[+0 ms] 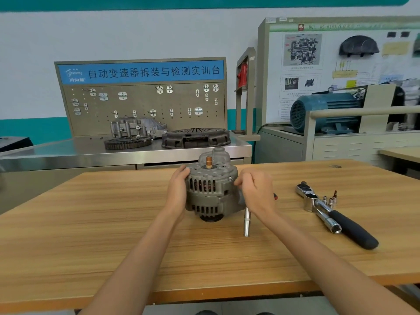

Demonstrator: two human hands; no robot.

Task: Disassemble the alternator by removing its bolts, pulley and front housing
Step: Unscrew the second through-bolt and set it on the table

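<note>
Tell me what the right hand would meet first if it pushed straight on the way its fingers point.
The right hand points left, its fingertips already at the alternator housing near a small bolt. Pushing on, it would press straight into that housing. Whether it touches the bolt itself is unclear at this angle.

Grey alternator point(211, 189) w/ copper windings; wood-grain table point(113, 235); black-handled ratchet point(336, 214).
</note>
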